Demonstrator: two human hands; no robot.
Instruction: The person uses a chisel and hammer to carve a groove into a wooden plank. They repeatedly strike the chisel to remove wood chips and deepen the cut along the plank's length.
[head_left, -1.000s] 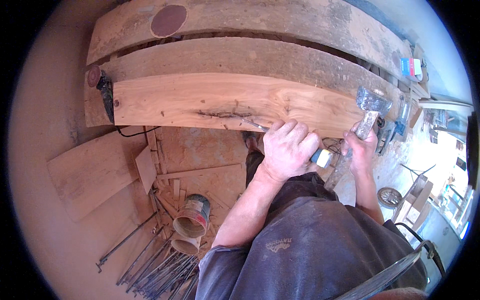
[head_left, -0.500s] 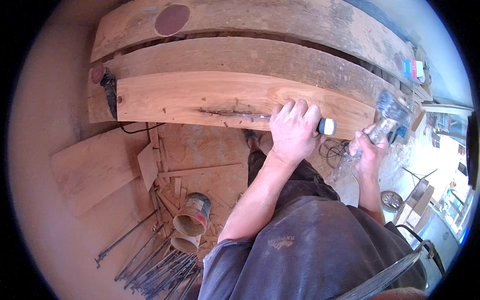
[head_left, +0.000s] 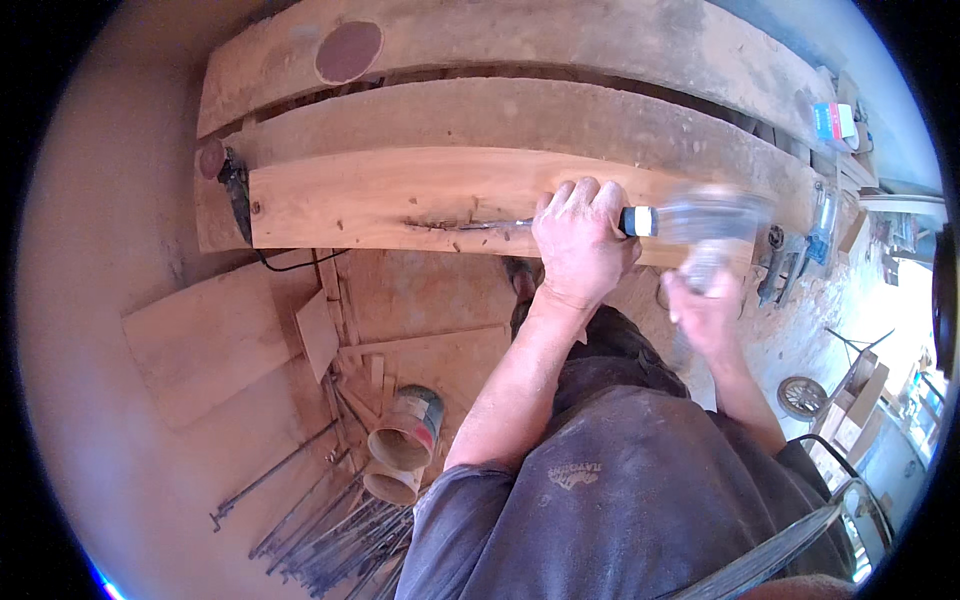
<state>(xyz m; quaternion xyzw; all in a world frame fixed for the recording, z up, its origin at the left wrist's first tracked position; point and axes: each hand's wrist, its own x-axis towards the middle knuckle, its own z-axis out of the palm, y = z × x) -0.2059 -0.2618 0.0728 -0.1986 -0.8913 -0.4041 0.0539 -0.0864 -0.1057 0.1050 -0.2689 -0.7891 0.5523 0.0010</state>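
Note:
My left hand (head_left: 585,245) is wrapped round a chisel (head_left: 640,221), whose dark handle ends in a pale band on the right side of the fist. Its thin blade points left along a dark, rough crack (head_left: 440,225) in a reddish wooden board (head_left: 330,195). Motion smears my right hand (head_left: 706,305), closed round the handle of a hammer (head_left: 715,215). The blurred hammer head is beside the chisel's butt end; whether they touch cannot be made out. The board lies along the near edge of a plank bench (head_left: 400,115).
A power tool with a round disc (head_left: 236,190) and cord lies at the board's left end. A brown sanding disc (head_left: 349,51) rests on the far plank. Buckets (head_left: 405,430), metal rods (head_left: 340,540) and wood offcuts occupy the floor at left; a small box (head_left: 833,124) sits at far right.
My right hand has swung the hammer left, from right of the board to beside the chisel's end. My left hand keeps its grip on the chisel. The whole view has shifted slightly.

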